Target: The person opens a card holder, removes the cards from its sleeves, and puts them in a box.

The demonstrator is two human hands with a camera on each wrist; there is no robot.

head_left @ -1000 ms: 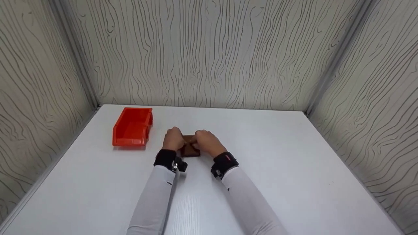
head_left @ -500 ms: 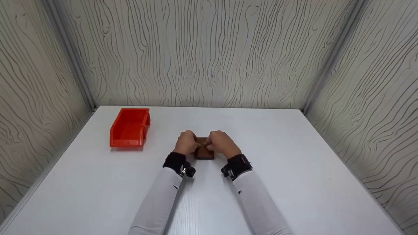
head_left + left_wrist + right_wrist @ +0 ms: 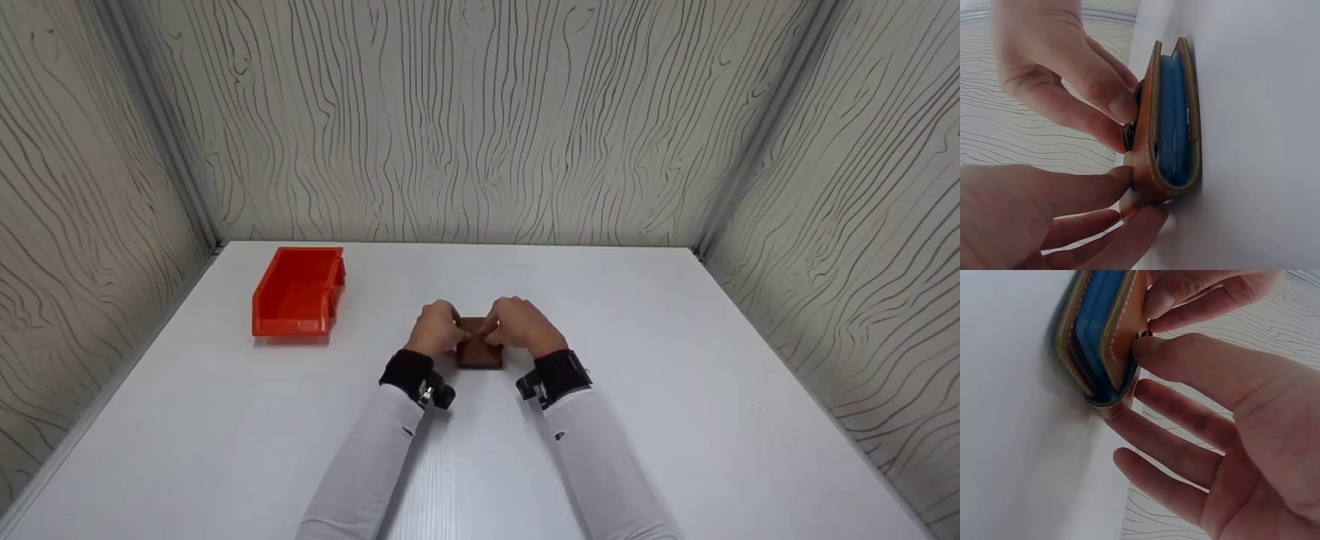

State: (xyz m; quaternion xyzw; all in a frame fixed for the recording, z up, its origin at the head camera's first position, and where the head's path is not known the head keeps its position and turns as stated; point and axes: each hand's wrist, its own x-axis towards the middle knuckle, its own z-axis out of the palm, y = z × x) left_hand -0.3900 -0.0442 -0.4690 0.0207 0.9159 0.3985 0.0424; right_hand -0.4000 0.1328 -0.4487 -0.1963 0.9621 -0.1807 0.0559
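A brown leather card wallet [image 3: 480, 355] with pale edge stitching sits on the white table between both hands. In the left wrist view its blue inner sleeves [image 3: 1172, 112] show between the two covers. My left hand [image 3: 436, 328] holds the wallet at its rounded spine, thumb on the upper cover and fingers at the lower side. My right hand [image 3: 526, 327] pinches at a small dark clasp [image 3: 1128, 136] on the upper cover. From the right wrist view, the right thumb presses by the clasp and a narrow strap [image 3: 1117, 406] bridges the wallet's open side.
An orange-red open bin [image 3: 298, 296] stands at the back left of the white table [image 3: 675, 375]. Wood-grain patterned panels [image 3: 450, 127] close off the back and both sides, with grey metal posts [image 3: 772, 127] in the corners.
Both hands and the wallet have moved to the right across the table, mostly in the first half second. The hands keep their hold on it. The bin has stayed in place.
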